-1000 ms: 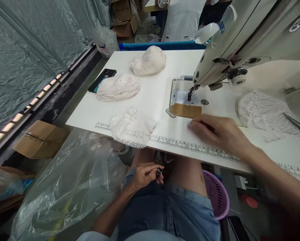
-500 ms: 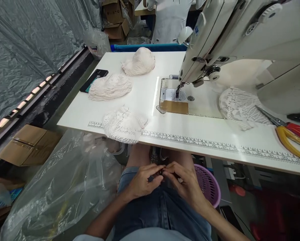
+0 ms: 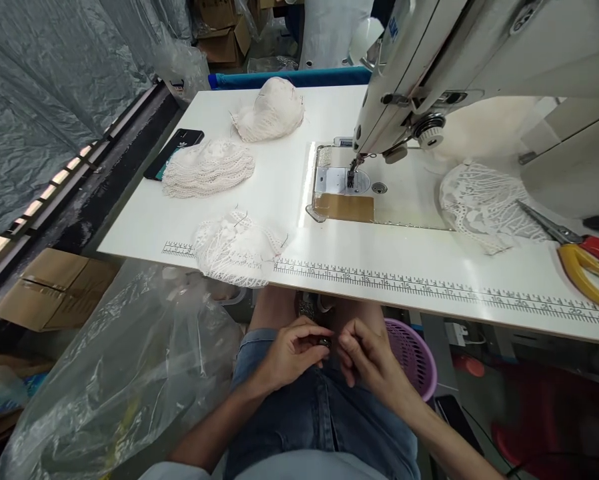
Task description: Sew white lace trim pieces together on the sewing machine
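Above my lap, my left hand (image 3: 298, 351) pinches a small, dark, shiny metal piece that looks like a bobbin case (image 3: 324, 342) between thumb and fingers. Just to its right is my right hand (image 3: 365, 357), a little apart from it, with thumb and forefinger pressed together. Whether a thread lies in that pinch is too fine to see. On the table above them lies a white lace piece (image 3: 237, 250) at the front edge. The sewing machine's needle and presser foot (image 3: 351, 177) stand over the metal plate, away from both hands.
A stack of lace pieces (image 3: 209, 170) partly covers a dark phone (image 3: 167, 157); a lace cup (image 3: 272, 110) lies behind. More lace (image 3: 487, 203) and yellow-red scissors (image 3: 579, 257) are at right. A purple basket (image 3: 413, 357) stands below the table, plastic sheeting (image 3: 144, 360) at left.
My right hand has drawn away slightly to the right from my left hand and closed its fingers. The metal piece stays in my left hand. The view has shifted slightly.
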The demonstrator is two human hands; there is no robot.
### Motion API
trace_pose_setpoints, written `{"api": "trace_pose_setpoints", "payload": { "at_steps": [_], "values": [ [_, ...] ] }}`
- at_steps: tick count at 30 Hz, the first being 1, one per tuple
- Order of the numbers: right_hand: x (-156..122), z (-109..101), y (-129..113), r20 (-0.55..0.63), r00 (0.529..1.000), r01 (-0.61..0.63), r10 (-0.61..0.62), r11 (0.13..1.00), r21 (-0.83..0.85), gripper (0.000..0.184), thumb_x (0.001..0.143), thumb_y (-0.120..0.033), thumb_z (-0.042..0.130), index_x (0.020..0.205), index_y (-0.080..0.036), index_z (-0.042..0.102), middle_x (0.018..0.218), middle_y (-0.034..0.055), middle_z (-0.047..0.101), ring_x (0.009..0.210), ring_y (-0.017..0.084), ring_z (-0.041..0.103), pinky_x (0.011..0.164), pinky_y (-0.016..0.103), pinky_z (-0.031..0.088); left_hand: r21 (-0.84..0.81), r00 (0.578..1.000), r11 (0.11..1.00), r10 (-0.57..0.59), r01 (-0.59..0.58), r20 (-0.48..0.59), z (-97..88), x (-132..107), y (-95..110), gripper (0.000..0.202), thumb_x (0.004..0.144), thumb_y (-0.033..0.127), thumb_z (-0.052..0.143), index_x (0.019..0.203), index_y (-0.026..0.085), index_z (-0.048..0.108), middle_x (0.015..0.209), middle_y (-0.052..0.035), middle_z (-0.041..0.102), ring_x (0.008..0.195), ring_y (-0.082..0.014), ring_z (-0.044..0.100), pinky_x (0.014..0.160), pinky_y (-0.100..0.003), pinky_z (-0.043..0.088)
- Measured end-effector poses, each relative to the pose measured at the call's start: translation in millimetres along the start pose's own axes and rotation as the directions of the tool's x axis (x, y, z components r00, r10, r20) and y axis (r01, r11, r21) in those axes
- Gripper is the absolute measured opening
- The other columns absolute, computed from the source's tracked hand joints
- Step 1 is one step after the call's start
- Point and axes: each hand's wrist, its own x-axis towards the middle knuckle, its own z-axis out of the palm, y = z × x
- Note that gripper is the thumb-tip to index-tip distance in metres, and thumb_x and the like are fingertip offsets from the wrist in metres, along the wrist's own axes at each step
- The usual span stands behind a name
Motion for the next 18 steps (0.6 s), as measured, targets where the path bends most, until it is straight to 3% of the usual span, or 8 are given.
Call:
{"api": "trace_pose_setpoints", "payload": {
  "at_steps": [4, 7, 11, 14, 18],
  "values": [
    [1, 1, -5, 0.038, 0.999, -0.011, 0.002, 0.969, 0.248, 0.027, 0.096, -0.036, 0.036, 0.074, -0.02, 0.039, 0.058, -0.0072, 0.042, 0.043, 0.007, 0.048, 0.044, 0.02, 0.035, -0.025, 0.999, 1.0, 0.013, -0.014, -0.045, 1.9, 4, -3, 0.022, 0.074, 0.027, 0.069, 0.094, 0.017, 0.069, 0.091, -0.004, 0.053, 0.071, -0.0105, 0.058, 0.062, -0.022, 0.052],
    [1, 1, -7, 0.045, 0.999, 0.007, -0.02, 0.962, 0.274, 0.026, 0.097, -0.033, 0.035, 0.075, -0.02, 0.04, 0.06, -0.0058, 0.045, 0.047, 0.008, 0.05, 0.047, 0.021, 0.038, -0.086, 0.995, 0.996, -0.04, 0.032, -0.087, 2.8, 6, -2, 0.025, 0.072, 0.028, 0.072, 0.094, 0.017, 0.069, 0.09, -0.0041, 0.058, 0.072, -0.0119, 0.06, 0.064, -0.022, 0.052],
    [-2, 3, -6, 0.036, 0.996, 0.081, -0.08, 0.996, -0.043, 0.024, 0.095, -0.031, 0.04, 0.075, -0.019, 0.046, 0.063, -0.0032, 0.05, 0.05, 0.009, 0.051, 0.048, 0.021, 0.039, -0.152, 0.978, 0.981, -0.143, 0.12, -0.152, 4.3, 6, 4, 0.031, 0.071, 0.032, 0.072, 0.099, 0.018, 0.069, 0.094, -0.0054, 0.065, 0.077, -0.0145, 0.064, 0.072, -0.025, 0.053],
    [-3, 5, -2, 0.049, 0.977, 0.21, -0.206, 0.91, -0.359, 0.021, 0.093, -0.027, 0.044, 0.076, -0.019, 0.051, 0.065, -0.001, 0.054, 0.055, 0.011, 0.052, 0.052, 0.022, 0.04, -0.227, 0.968, 0.961, -0.194, 0.156, -0.157, 5.7, 6, 7, 0.035, 0.071, 0.036, 0.071, 0.101, 0.018, 0.069, 0.098, -0.0071, 0.068, 0.082, -0.0174, 0.066, 0.081, -0.03, 0.052],
    [-2, 4, 6, 0.039, 0.953, 0.277, -0.302, 0.809, -0.518, 0.016, 0.094, -0.025, 0.042, 0.084, -0.019, 0.053, 0.067, 0.0002, 0.058, 0.057, 0.012, 0.054, 0.054, 0.023, 0.042, -0.272, 0.964, 0.946, -0.222, 0.177, -0.145, 7.0, 9, 6, 0.045, 0.064, 0.035, 0.077, 0.104, 0.016, 0.068, 0.095, -0.0086, 0.07, 0.093, -0.0226, 0.065, 0.089, -0.035, 0.049]
  ]
}}
